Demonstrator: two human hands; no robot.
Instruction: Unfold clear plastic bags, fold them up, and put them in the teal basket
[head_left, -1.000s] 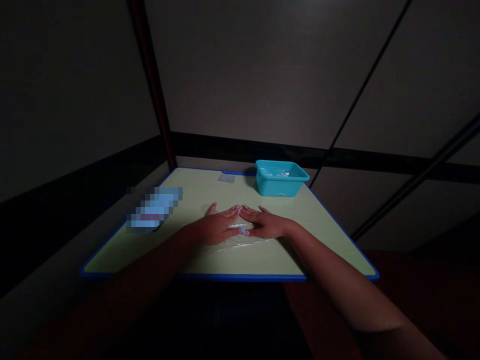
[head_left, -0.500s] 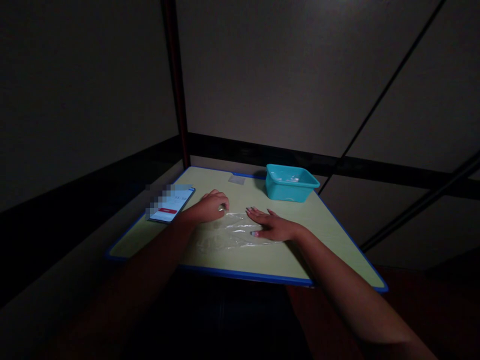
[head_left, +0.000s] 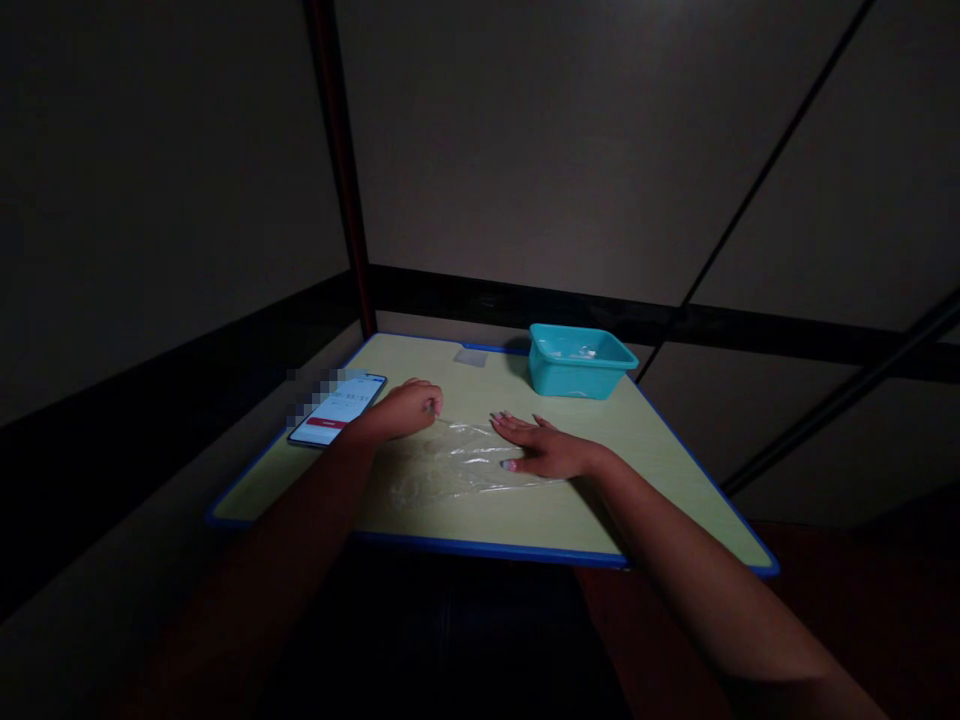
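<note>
The clear plastic sheet (head_left: 465, 465) lies below and between both grips. The right hand (head_left: 541, 448) rests palm down on it, fingers spread wide. Slightly farther, the left hand (head_left: 412, 407) is curled narrow, pinching the sheet's far edge. Left of that pinch lies a phone (head_left: 349, 398); beyond the right hand stands a turquoise basket (head_left: 577, 380).

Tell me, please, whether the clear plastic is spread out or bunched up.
Spread out: the clear plastic lies wrinkled but flat on the table, partly under the right hand; whether it is doubled over, I cannot tell.
</note>
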